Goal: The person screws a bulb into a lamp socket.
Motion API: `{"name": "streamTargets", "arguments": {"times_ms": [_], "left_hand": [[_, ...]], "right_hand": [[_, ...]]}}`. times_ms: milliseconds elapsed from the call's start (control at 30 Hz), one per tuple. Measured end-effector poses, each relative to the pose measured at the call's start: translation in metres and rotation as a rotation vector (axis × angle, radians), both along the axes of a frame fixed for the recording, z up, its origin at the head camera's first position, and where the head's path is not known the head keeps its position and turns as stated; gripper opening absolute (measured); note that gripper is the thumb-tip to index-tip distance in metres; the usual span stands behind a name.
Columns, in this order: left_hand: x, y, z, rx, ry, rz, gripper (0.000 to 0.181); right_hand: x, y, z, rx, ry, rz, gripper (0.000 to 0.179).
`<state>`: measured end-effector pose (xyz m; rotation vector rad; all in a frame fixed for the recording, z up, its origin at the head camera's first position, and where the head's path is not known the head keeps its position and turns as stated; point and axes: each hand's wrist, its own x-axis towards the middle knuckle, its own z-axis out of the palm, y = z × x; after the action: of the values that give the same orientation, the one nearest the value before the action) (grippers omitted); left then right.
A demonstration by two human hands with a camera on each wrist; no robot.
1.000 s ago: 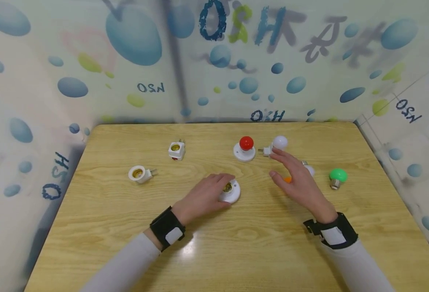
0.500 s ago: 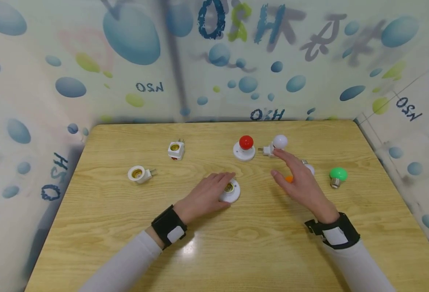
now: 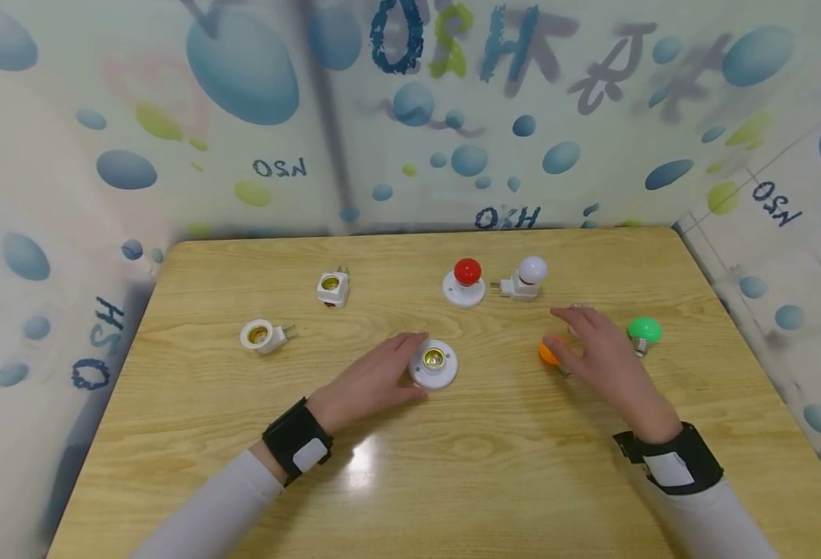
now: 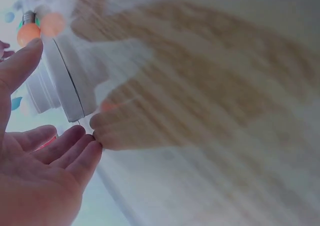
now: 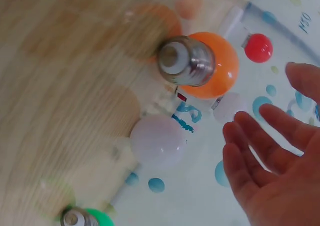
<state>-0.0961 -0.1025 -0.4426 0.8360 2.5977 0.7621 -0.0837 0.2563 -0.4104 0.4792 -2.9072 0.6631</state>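
A round white lamp base (image 3: 444, 375) with a brass-coloured socket lies mid-table. My left hand (image 3: 372, 380) is at its left side, thumb and fingers spread near the rim and not curled round it. My right hand (image 3: 613, 365) hovers over loose bulbs with relaxed fingers, holding nothing. Beside its thumb lies an orange bulb (image 3: 548, 351), its metal screw end facing the right wrist camera. A loose white bulb (image 5: 157, 141) shows in the right wrist view, mostly hidden under the hand in the head view. Right of that hand lies a green bulb (image 3: 644, 330).
Toward the back, a red bulb (image 3: 468, 272) stands in a round white base. Next to it a white bulb (image 3: 532, 269) sits in a plug-in holder. On the left are a square plug socket (image 3: 332, 293) and a round plug socket (image 3: 258, 335). A patterned wall (image 3: 382, 155) borders the table.
My left hand has drawn back leftward, uncovering more of the lamp base. My right hand has moved right, away from the plug-in holder, and more of the orange bulb shows.
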Motion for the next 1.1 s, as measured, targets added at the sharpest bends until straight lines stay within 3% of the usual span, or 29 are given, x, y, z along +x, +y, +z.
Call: {"name": "streamTargets", "arguments": {"times_ms": [200, 367, 600, 867, 1100], "left_hand": [[0.001, -0.006, -0.002, 0.015, 0.004, 0.017, 0.089], [0.002, -0.009, -0.002, 0.025, 0.015, 0.029, 0.09], [0.003, -0.01, -0.002, 0.021, 0.011, 0.03, 0.09], [0.003, -0.01, 0.0, 0.015, 0.015, 0.024, 0.091], [0.002, -0.01, -0.001, -0.008, 0.008, 0.026, 0.091]], "right_hand": [[0.005, -0.003, -0.005, 0.187, -0.082, -0.031, 0.063], [0.006, -0.005, -0.012, 0.242, -0.105, -0.048, 0.069], [0.008, -0.009, -0.017, 0.235, -0.116, -0.044, 0.068], [0.01, -0.008, -0.022, 0.223, -0.052, -0.02, 0.055], [0.009, -0.016, -0.015, 0.161, -0.037, -0.012, 0.054]]}}
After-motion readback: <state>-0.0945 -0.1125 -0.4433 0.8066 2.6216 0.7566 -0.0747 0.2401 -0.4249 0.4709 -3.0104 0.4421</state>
